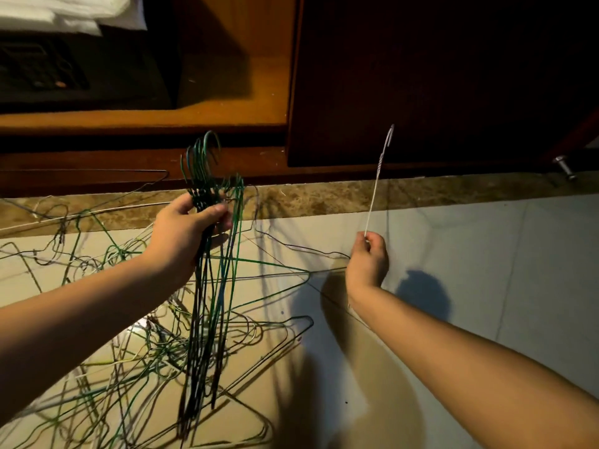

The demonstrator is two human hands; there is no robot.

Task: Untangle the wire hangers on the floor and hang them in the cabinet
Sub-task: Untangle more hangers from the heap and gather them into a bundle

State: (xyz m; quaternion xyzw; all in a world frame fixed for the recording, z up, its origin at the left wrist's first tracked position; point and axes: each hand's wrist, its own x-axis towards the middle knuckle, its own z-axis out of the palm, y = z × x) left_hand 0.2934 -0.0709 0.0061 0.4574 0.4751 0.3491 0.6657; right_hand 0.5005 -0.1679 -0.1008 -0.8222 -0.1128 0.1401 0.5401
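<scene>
- Tangled hangers (155,351) sprawl along the floor's (486,254) left edge, below the cabinet (227,118).
- Left hand (184,231) grips a green bundle (202,186) by its necks; right hand (368,257) pinches one white hanger (377,189) — untangling step.
- Next, likely — align hooks, join bundle.

Bedroom or hotel room, I'd say, right at the wardrobe. Wooden cabinet (227,118) in front of me: open bay on the left, dark door (421,76) with a metal knob (565,166) on the right. Folded white linen (64,11) on a dark box (81,66) inside. Pale floor tiles (486,254), brown stone strip (324,199) along the base, hangers (155,348) piled on the floor.
</scene>
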